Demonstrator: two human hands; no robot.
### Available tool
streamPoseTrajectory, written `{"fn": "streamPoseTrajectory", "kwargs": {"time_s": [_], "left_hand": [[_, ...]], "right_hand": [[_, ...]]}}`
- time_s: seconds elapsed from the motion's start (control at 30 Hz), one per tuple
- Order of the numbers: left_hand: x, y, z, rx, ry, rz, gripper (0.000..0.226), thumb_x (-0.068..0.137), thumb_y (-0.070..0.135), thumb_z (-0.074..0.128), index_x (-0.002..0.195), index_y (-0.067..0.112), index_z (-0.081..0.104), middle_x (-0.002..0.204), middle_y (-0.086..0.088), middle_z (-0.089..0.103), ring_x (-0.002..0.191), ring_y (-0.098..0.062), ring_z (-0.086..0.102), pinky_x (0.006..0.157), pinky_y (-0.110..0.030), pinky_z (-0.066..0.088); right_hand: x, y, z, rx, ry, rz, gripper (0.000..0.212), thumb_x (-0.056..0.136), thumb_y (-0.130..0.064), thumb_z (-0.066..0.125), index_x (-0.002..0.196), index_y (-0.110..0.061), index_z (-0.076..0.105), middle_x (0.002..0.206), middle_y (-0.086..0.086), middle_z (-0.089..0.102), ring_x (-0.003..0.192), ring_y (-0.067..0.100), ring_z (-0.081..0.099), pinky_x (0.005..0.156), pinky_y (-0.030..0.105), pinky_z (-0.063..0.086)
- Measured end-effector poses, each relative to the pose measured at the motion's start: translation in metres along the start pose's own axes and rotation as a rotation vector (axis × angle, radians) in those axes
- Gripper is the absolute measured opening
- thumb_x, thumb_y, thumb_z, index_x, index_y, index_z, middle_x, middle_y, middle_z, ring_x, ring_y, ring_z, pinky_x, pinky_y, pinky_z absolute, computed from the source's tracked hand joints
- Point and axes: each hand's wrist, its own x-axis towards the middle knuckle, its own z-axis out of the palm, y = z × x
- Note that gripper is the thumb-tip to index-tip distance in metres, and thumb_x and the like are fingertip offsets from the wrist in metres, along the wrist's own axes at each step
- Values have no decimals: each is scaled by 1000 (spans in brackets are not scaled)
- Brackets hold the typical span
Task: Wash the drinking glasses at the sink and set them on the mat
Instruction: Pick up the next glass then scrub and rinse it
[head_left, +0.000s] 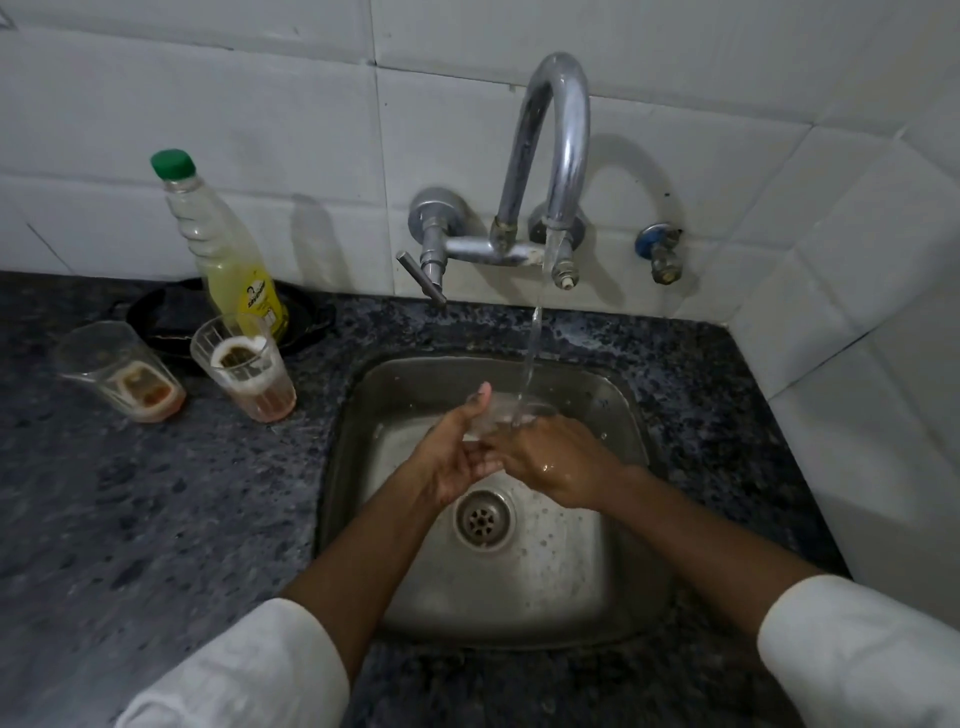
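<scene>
At frame centre, over the sink (613, 395), the left hand (452, 462) and right hand (545, 462) both curl their fingers around a clear glass (498, 410) under the running water (532, 343); rotate it slowly, keeping a firm grip since wet glass slips

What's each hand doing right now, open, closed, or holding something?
Left hand: grips the glass under the running tap, thumb up along its side.
Right hand: on the same glass; whether its fingers curl round it cannot be told.
</scene>
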Motion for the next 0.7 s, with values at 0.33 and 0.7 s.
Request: {"fn": "streamPoseTrajectory", "kwargs": {"time_s": [0.33, 0.7], "left_hand": [[0, 0, 3, 10, 26, 3, 42, 90, 43, 63, 107, 5, 69, 91, -15, 75, 76, -23, 73, 69, -33, 61], [-7, -4, 18, -33, 133, 85, 31, 90, 38, 65, 93, 8, 75, 89, -13, 75, 74, -22, 71, 64, -33, 59]], "right_hand": [[-7, -8, -7, -67, -24, 44, 27, 93, -24, 45, 104, -10, 65, 97, 10, 68, 89, 26, 66, 72, 34, 50], [-3, -23, -11, 1244, 160, 347, 17, 89, -3, 58, 99, -8, 71, 80, -4, 69, 70, -5, 64, 60, 13, 48]]}}
